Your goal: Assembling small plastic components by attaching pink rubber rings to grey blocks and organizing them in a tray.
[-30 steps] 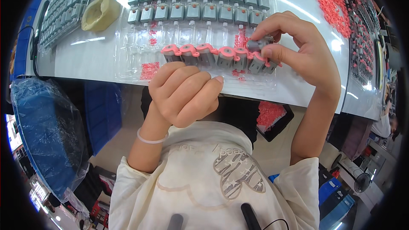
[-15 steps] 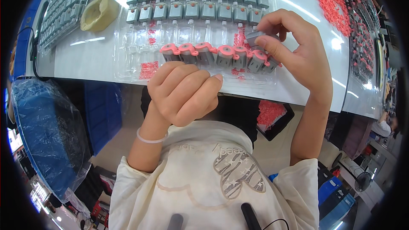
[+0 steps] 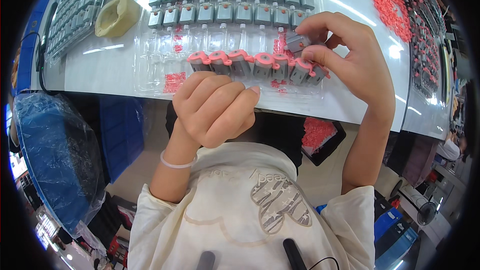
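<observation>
My left hand [image 3: 216, 110] is curled closed in front of the table's near edge, and whatever its fingers hold is hidden. Between the thumb and fingers of my right hand [image 3: 350, 52] is a small grey block-shaped motor [image 3: 296, 44], held tilted above the right part of a clear plastic tray [image 3: 146, 77]. Just below it stands a row of grey motors with pink ring-shaped caps [image 3: 263, 65] on top. Behind, several rows of grey motors [image 3: 243, 13] with short white shafts lie in the tray.
A yellowish roll of tape [image 3: 117, 16] sits left of the tray, beside another filled tray [image 3: 80, 15]. Loose pink parts [image 3: 387, 0] are heaped at the far right. Below the table edge is a dark box of pink parts [image 3: 320, 137]. Plastic-wrapped blue material [image 3: 55, 155] stands at the left.
The motor in my right hand has tipped and shifted slightly left, coming further out of the fingers' cover. My left hand has hardly moved.
</observation>
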A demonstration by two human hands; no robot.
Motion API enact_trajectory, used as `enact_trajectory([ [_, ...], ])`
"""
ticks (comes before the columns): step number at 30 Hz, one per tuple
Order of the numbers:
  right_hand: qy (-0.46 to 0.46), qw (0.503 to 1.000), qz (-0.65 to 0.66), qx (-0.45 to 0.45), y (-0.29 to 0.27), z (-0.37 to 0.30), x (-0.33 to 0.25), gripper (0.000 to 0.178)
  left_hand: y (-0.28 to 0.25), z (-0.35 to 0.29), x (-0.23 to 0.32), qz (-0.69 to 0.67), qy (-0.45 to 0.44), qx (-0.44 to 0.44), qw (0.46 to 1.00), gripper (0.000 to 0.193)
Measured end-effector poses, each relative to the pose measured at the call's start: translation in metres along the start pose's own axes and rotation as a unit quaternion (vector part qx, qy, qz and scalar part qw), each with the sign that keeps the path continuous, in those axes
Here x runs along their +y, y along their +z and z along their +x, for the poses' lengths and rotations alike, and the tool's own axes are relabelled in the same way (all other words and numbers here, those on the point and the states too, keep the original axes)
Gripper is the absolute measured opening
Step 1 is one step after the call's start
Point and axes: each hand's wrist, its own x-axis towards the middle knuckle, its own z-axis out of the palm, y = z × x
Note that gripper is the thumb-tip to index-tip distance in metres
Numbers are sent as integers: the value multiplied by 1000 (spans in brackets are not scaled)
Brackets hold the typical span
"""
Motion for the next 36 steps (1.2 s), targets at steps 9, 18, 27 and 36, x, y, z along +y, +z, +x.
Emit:
enact_trajectory([
  [9, -13, 999, 9, 38, 2, -2, 4, 23, 0, -1, 0, -1, -1, 3, 1000, 19],
  [18, -24, 997, 2, 74, -10, -11, 11, 26, 2, -1, -1, -1, 0, 12, 1000, 19],
  [27, 167, 958, -32, 232, -74, -74, 28, 22, 0, -1, 0, -3, 0, 9, 1000, 20],
  [36, 300, 859, -388, 149, -66, -104, 41, 17, -4, 0, 2, -2, -1, -25, 1000, 20],
])
